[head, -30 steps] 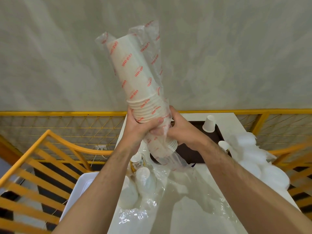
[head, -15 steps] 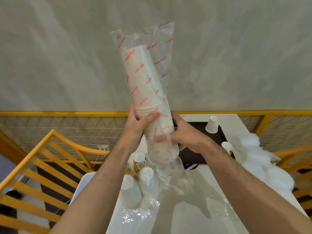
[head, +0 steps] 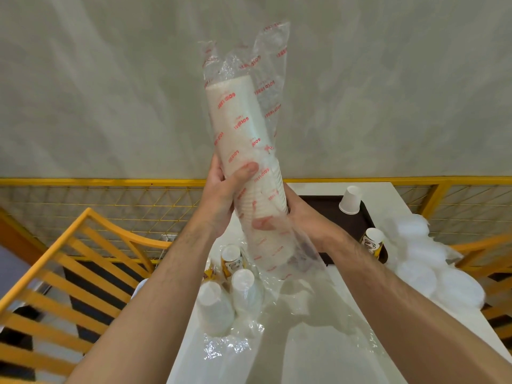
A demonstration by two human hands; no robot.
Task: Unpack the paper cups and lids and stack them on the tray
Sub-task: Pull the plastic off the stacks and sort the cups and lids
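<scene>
A tall stack of white paper cups [head: 239, 134] in a clear plastic sleeve with red print [head: 270, 67] is held upright above the white table [head: 318, 342]. My left hand [head: 221, 195] grips the stack's middle, thumb across the front. My right hand [head: 302, 217] grips the lower part of the stack through the plastic. The sleeve's loose upper end stands empty above the cups. A dark brown tray [head: 327, 202] lies at the table's far end, with one white cup [head: 351, 200] upside down and a printed cup [head: 372, 242] on it.
Several upside-down cups, white [head: 213, 306] and printed [head: 231, 259], stand at the table's left on crumpled plastic [head: 227, 345]. White lids in plastic [head: 424, 261] pile up at the right. Orange chair backs [head: 69, 273] flank the table; a yellow mesh rail [head: 97, 200] runs behind.
The stack has tilted from leaning left to nearly upright and shifted right. The sleeve has slid up, leaving more empty plastic above the cups.
</scene>
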